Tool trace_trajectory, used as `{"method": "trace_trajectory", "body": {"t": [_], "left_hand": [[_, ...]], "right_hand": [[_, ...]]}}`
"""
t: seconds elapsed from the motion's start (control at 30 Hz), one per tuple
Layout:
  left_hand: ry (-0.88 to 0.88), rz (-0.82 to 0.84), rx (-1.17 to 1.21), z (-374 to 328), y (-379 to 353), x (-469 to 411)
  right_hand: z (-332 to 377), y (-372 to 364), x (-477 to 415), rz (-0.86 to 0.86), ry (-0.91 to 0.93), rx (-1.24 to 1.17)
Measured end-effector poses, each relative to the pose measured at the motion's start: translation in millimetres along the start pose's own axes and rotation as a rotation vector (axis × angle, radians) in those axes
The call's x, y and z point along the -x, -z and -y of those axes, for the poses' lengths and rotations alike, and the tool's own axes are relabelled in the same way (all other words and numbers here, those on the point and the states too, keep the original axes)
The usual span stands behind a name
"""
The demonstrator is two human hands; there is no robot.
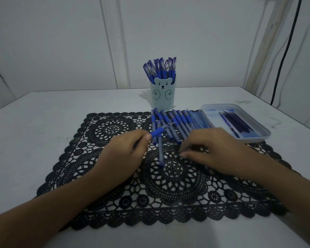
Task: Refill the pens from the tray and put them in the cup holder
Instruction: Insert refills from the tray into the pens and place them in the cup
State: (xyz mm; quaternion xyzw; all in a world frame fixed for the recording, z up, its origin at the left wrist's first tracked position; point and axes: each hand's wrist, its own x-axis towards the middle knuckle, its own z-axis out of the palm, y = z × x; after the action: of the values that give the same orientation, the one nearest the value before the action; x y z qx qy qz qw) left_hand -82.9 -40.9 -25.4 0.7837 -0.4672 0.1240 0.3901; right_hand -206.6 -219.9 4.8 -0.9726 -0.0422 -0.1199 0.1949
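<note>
Table (pixel 43 122), pens (pixel 159 68) in cup (pixel 162 97), refills (pixel 234 122) in tray (pixel 250 139)

No legible text; only blurred blue marks, perhaps print, on the tray (pixel 215 120) far wall.

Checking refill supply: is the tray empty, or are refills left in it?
Not empty: a few dark refills lie side by side on the floor of the tray.

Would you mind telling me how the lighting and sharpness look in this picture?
Head view: dim, bluish light; the cup holder casts a faint shadow leftward; the right hand is motion-blurred at its fingertips; wide-angle distortion slants the wall lines.
</note>
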Motion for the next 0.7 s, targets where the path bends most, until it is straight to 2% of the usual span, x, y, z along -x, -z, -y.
{"method": "trace_trajectory", "body": {"t": [0.13, 0.27, 0.37, 0.47, 0.6, 0.7], "left_hand": [[-0.059, -0.003, -0.019, -1, 1, 1], [-0.121, 0.005, -0.056, 0, 1, 2], [-0.16, 0.017, -0.072, 0, 1, 3], [-0.22, 0.054, -0.117, -1, 2, 4], [-0.27, 0.107, -0.169, -5, 2, 7], [-0.257, 0.089, -0.183, -5, 3, 5]], "right_hand": [[-2, -10, 0, 0.048, 0.113, 0.118], [-4, -10, 0, 0.04, 0.069, 0.057], [-1, -6, -1, -0.096, -0.019, -0.042], [4, -3, -2, -0.232, -0.131, -0.278], [12, -4, -1, -0.231, -0.122, -0.359], [2, 0, -3, -0.242, -0.198, -0.432]]}}
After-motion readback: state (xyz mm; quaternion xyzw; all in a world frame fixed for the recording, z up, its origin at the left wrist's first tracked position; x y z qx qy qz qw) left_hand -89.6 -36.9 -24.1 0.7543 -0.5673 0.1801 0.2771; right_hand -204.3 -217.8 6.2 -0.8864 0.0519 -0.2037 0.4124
